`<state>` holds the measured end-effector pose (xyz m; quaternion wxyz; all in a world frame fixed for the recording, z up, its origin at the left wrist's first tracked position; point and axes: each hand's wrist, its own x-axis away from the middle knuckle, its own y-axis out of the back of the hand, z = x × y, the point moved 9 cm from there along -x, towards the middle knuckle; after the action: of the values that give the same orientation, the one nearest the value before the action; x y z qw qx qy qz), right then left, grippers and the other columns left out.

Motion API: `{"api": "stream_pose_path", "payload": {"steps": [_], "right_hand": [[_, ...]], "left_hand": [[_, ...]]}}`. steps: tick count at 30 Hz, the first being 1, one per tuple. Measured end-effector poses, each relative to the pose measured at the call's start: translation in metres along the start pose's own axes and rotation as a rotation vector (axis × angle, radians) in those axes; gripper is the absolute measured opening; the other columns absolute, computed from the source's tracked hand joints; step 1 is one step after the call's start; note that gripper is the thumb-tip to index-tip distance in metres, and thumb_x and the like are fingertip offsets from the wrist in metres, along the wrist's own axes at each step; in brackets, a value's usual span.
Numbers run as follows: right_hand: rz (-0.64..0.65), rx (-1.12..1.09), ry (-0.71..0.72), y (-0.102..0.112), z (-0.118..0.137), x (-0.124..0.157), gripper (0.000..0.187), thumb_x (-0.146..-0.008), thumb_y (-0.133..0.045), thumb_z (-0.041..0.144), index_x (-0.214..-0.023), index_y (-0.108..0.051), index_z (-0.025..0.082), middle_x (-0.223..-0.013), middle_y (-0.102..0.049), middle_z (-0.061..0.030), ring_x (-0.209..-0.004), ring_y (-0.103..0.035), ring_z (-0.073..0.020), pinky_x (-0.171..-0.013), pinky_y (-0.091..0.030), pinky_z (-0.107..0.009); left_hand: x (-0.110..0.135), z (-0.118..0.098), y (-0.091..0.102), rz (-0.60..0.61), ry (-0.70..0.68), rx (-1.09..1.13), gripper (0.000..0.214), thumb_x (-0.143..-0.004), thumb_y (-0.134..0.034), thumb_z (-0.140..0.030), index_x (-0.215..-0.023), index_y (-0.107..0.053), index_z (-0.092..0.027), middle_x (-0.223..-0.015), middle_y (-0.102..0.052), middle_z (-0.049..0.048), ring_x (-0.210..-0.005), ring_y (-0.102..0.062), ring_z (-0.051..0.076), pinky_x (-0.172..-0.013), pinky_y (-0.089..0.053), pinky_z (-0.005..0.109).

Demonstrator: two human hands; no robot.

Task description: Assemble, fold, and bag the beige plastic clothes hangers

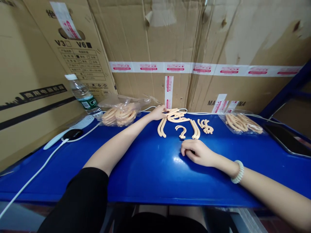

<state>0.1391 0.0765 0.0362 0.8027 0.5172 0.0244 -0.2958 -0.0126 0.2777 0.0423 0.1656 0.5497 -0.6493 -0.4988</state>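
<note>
At the back middle of the table, my left hand (159, 113) reaches to the left edge of a pile of peach plastic hanger parts (178, 116). Its fingers are bent onto a part there, partly hidden. My right hand (198, 152) rests on the table nearer to me, fingers curled in, with nothing visible in them. Just beyond it lies a hanger hook (181, 132). Curved hanger arms lie in two small groups, one on the left (162, 128) and one on the right (194, 129). Several smaller hooks (206, 126) are heaped farther right.
Clear bags of peach parts lie at left (119, 114) and right (243, 123) on the blue table (145, 174). A water bottle (84, 95), a black oval device (73, 134) with a white cable, and a dark phone or tablet (289, 139) flank them. Cardboard (150, 42) walls the back.
</note>
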Motion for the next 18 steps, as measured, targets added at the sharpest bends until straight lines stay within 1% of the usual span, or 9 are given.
{"api": "stream_pose_path", "payload": {"steps": [3, 6, 8, 10, 11, 12, 13, 15, 18], "right_hand": [[-0.013, -0.031, -0.015, 0.003, -0.001, 0.001, 0.028, -0.078, -0.042, -0.001, -0.079, -0.064, 0.017, -0.077, -0.066, -0.0027, -0.071, -0.059, -0.0141, -0.069, -0.044, -0.026], [-0.088, -0.069, -0.079, 0.011, -0.006, 0.003, 0.027, -0.078, -0.044, 0.001, -0.084, -0.064, 0.017, -0.079, -0.066, -0.0025, -0.069, -0.059, -0.0132, -0.067, -0.045, -0.026], [-0.207, -0.132, -0.18, 0.022, -0.013, 0.005, 0.021, -0.078, -0.048, 0.004, -0.087, -0.062, 0.017, -0.081, -0.065, -0.0024, -0.07, -0.059, -0.013, -0.064, -0.046, -0.025], [-0.363, -0.294, -0.324, 0.031, -0.024, 0.011, 0.01, -0.082, -0.054, 0.012, -0.089, -0.055, 0.019, -0.081, -0.063, -0.0011, -0.066, -0.058, -0.012, -0.057, -0.046, -0.023], [-0.43, -0.411, -0.407, 0.033, -0.03, 0.015, 0.009, -0.084, -0.057, 0.019, -0.091, -0.052, 0.02, -0.081, -0.062, 0.0, -0.061, -0.057, -0.0111, -0.051, -0.045, -0.022], [-0.479, -0.536, -0.483, 0.031, -0.035, 0.019, 0.015, -0.086, -0.061, 0.027, -0.094, -0.049, 0.021, -0.081, -0.062, 0.0011, -0.056, -0.054, -0.0102, -0.046, -0.043, -0.021], [-0.504, -0.654, -0.544, 0.027, -0.037, 0.021, 0.023, -0.086, -0.064, 0.034, -0.097, -0.048, 0.022, -0.081, -0.062, 0.0016, -0.052, -0.053, -0.0095, -0.04, -0.041, -0.02], [-0.493, -0.802, -0.608, 0.017, -0.035, 0.022, 0.035, -0.085, -0.068, 0.046, -0.101, -0.048, 0.021, -0.08, -0.063, 0.0014, -0.048, -0.052, -0.0092, -0.035, -0.039, -0.02], [-0.449, -0.8, -0.582, 0.013, -0.025, 0.02, 0.037, -0.086, -0.069, 0.051, -0.095, -0.054, 0.018, -0.065, -0.059, 0.0025, -0.044, -0.051, -0.009, -0.037, -0.041, -0.02]], "left_hand": [[0.004, -0.013, 0.012, -0.081, -0.025, 0.024, 0.029, -0.07, -0.07, -0.011, -0.088, -0.049, -0.018, -0.103, -0.057, 0.0088, -0.103, -0.058, 0.028, -0.091, -0.047, 0.039], [0.023, -0.037, 0.026, -0.165, -0.093, 0.048, 0.029, -0.075, -0.065, -0.008, -0.093, -0.045, -0.019, -0.106, -0.054, 0.0076, -0.105, -0.057, 0.025, -0.094, -0.046, 0.039], [0.045, -0.056, 0.033, -0.224, -0.14, 0.064, 0.03, -0.078, -0.066, -0.009, -0.094, -0.043, -0.02, -0.111, -0.053, 0.0086, -0.109, -0.054, 0.024, -0.098, -0.045, 0.04], [0.074, -0.076, 0.037, -0.276, -0.194, 0.091, 0.032, -0.081, -0.068, -0.012, -0.094, -0.041, -0.021, -0.114, -0.053, 0.0088, -0.113, -0.053, 0.024, -0.1, -0.044, 0.039], [0.093, -0.088, 0.041, -0.34, -0.256, 0.139, 0.035, -0.079, -0.072, -0.014, -0.094, -0.041, -0.021, -0.113, -0.054, 0.0085, -0.112, -0.054, 0.024, -0.099, -0.045, 0.039], [0.111, -0.099, 0.042, -0.372, -0.306, 0.179, 0.036, -0.079, -0.074, -0.016, -0.094, -0.042, -0.021, -0.111, -0.054, 0.0075, -0.11, -0.055, 0.024, -0.096, -0.047, 0.038], [0.127, -0.107, 0.042, -0.396, -0.322, 0.211, 0.036, -0.079, -0.076, -0.018, -0.094, -0.043, -0.021, -0.11, -0.055, 0.0069, -0.109, -0.056, 0.023, -0.094, -0.048, 0.037], [0.154, -0.117, 0.037, -0.414, -0.315, 0.253, 0.035, -0.08, -0.076, -0.02, -0.097, -0.046, -0.021, -0.112, -0.055, 0.0075, -0.112, -0.056, 0.023, -0.093, -0.05, 0.037], [0.177, -0.129, 0.023, -0.356, -0.327, 0.322, 0.036, -0.08, -0.078, -0.02, -0.104, -0.051, -0.022, -0.113, -0.055, 0.0073, -0.114, -0.057, 0.024, -0.095, -0.051, 0.038]]}}
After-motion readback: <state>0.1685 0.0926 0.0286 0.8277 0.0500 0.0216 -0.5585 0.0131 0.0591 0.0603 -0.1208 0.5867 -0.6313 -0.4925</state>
